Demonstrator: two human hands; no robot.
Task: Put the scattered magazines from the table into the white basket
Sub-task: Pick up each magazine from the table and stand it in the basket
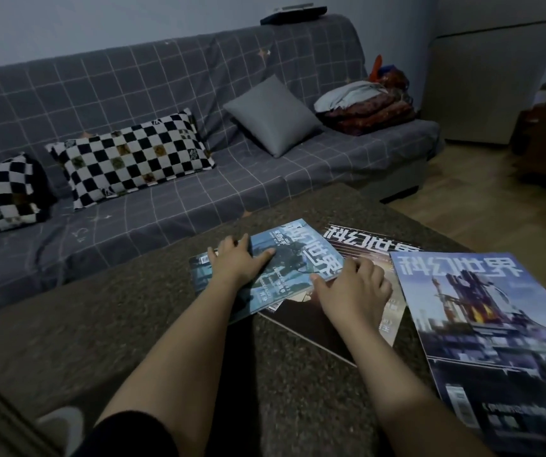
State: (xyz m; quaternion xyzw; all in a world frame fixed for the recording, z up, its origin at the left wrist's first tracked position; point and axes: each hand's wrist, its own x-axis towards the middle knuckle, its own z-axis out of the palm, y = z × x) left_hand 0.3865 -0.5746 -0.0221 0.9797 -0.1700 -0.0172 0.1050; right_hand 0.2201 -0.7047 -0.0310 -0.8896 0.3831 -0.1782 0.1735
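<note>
Several magazines lie overlapping on the dark speckled table (133, 324). A blue magazine (298, 255) sits on top at the centre. My left hand (235, 262) grips its far left edge, fingers over the edge and thumb on the cover. My right hand (354, 291) holds its right edge, thumb along the lower side and fingers curled at the corner. Under it lies a dark striped magazine (357, 242). A large blue-purple magazine (482, 324) lies at the right, reaching the table's near edge. No white basket is in view.
A grey checked sofa (166, 199) runs behind the table with two chequered cushions (133, 156), a grey cushion (271, 117) and folded cloth (367, 110). Wooden floor (462, 199) lies to the right. A pale object (61, 420) shows at the bottom left.
</note>
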